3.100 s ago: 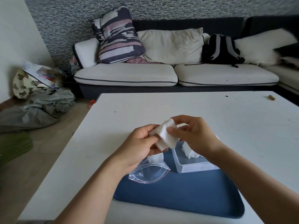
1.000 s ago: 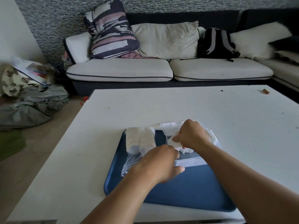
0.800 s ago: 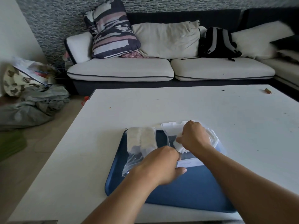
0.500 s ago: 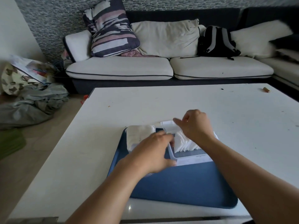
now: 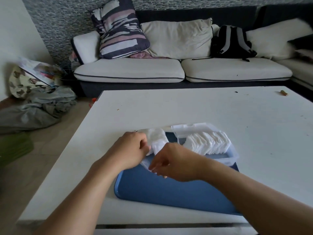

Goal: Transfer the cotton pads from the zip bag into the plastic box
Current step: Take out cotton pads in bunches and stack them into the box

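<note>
A clear zip bag [image 5: 156, 139] with a stack of white cotton pads inside lies on the far left of a blue tray [image 5: 169, 189]. My left hand [image 5: 131, 148] grips the bag's left side with curled fingers. My right hand [image 5: 172, 164] is at the bag's near end, and its fingertips pinch the clear plastic there. To the right on the tray stands the clear plastic box [image 5: 234, 156] with its lid [image 5: 191, 128] swung open behind it. A row of cotton pads [image 5: 208, 143] stands on edge in the box.
The tray sits near the front of a white table [image 5: 186, 109]. A small brown object [image 5: 284, 92] lies at the table's far right. Behind the table is a sofa with cushions and a black backpack [image 5: 231, 42]. Bags and cloth lie on the floor at left.
My right hand has left the pads in the box and come left to the bag's near end. My left hand has moved up onto the bag's left side.
</note>
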Available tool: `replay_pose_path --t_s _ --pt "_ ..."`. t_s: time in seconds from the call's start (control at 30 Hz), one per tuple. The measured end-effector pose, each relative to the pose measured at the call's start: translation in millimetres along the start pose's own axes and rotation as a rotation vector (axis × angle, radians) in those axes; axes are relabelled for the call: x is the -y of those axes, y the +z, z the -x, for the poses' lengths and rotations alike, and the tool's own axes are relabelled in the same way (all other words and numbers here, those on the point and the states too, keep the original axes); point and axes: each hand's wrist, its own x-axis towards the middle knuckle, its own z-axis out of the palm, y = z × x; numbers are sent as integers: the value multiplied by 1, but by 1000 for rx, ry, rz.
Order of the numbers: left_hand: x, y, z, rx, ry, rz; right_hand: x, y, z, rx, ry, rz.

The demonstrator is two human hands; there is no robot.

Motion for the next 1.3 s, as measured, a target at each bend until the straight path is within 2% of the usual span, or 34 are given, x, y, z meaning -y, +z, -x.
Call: replay_pose_path --t_s 0.07,0.13,0.2,0.3,0.53,0.63,0.8,0.93,1.3 --pt "-3 -2 0 -61 31 60 -4 11 -12 -91 -31 251" --pt "-6 -2 -2 -99 54 114 -6 8 -19 -192 49 417" --pt "-9 -1 -4 -128 77 173 -7 1 -23 -291 124 526" --pt "-14 -1 -7 -150 113 225 -7 -2 -28 -319 172 626" --pt "-17 2 -11 -144 101 191 -13 -1 -40 -325 192 650" --pt "-13 2 -11 -159 45 132 -14 1 -41 -318 191 642" --pt "-7 7 -6 -1 -119 -6 -26 3 -41 -279 203 615" --pt "-11 13 -10 34 -199 26 -29 4 -38 -323 154 565" --pt "-9 17 -18 9 -169 57 -32 8 -42 -333 100 505"
